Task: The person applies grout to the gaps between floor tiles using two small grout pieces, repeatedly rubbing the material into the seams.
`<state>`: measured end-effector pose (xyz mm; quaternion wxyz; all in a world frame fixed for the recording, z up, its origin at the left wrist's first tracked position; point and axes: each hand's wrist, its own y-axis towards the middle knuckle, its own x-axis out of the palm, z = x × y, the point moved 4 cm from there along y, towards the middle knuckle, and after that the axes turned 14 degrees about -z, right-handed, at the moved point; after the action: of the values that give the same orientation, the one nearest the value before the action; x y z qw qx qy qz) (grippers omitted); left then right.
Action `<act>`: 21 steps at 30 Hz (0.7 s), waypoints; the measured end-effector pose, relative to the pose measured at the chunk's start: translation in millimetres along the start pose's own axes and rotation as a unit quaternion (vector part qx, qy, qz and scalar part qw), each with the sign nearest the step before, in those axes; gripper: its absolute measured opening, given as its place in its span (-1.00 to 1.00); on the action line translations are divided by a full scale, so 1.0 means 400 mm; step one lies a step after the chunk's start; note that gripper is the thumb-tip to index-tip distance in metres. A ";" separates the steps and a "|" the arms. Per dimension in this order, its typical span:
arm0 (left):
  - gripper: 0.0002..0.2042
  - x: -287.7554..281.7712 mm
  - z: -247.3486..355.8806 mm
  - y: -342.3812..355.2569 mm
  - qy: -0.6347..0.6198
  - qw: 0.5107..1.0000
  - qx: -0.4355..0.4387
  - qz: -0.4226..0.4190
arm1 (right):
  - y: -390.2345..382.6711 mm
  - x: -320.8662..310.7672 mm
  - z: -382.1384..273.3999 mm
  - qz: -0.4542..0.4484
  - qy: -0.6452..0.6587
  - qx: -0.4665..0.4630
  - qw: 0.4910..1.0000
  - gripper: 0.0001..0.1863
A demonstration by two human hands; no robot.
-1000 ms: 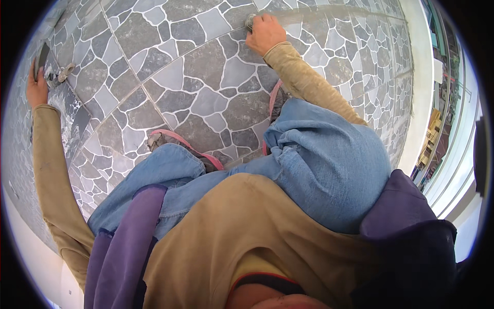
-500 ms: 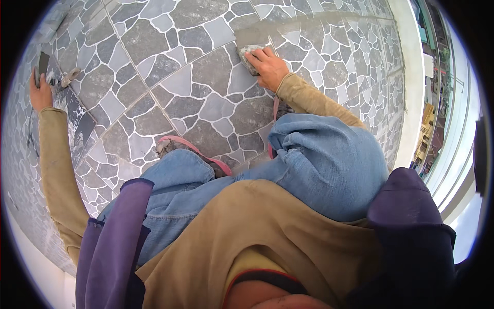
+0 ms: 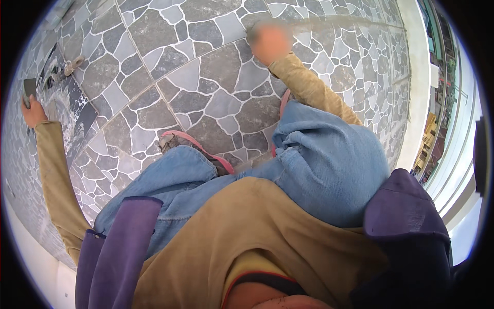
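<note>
At the far left, my left hand is closed on a flat dark-grey scraper that stands up from its fingers. Beside it lies a dark sheet smeared with white paste. A small crumpled tan thing rests at that sheet's upper edge. My right hand is at the upper middle, low over the stone-patterned tiles. Motion smears its fingers. A dark blur at its left side matches the grey, paste-smeared pad it gripped a moment earlier.
My bent knees and a shoe with a pink strap are just below the work area. A pale raised edge borders the tiles at the right, with shelves or stacked goods beyond. A wet-looking streak crosses the upper tiles.
My right hand has moved slightly up and right and become blurred. My left hand, with the scraper, has shifted left and down, away from the pasty sheet.
</note>
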<state>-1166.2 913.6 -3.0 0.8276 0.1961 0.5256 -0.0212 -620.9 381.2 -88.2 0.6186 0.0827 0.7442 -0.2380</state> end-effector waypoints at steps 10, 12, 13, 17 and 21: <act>-0.44 0.143 0.230 0.080 -0.119 0.993 0.013 -0.012 | -0.063 -0.067 -0.075 -0.100 0.274 -0.068 0.954 -0.59; -0.44 0.122 0.181 0.062 -0.099 0.995 0.006 -0.010 | -0.083 -0.112 0.018 -0.069 0.307 -0.019 0.949 -0.61; -0.44 0.113 0.148 0.062 -0.085 0.996 -0.003 0.001 | -0.086 -0.141 0.065 -0.067 0.308 0.009 0.949 -0.61; -0.45 0.111 0.046 0.077 -0.107 0.994 -0.022 0.015 | -0.095 -0.166 0.310 -0.032 0.243 0.110 0.963 -0.59; -0.43 0.049 0.010 0.110 -0.022 1.000 -0.006 0.004 | -0.020 -0.185 0.496 -0.048 0.148 0.190 0.969 -0.58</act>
<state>-1143.4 956.0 -5.4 0.8404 0.1921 0.5064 -0.0193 -433.2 296.2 -39.2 0.4625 0.1970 0.7715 -0.3900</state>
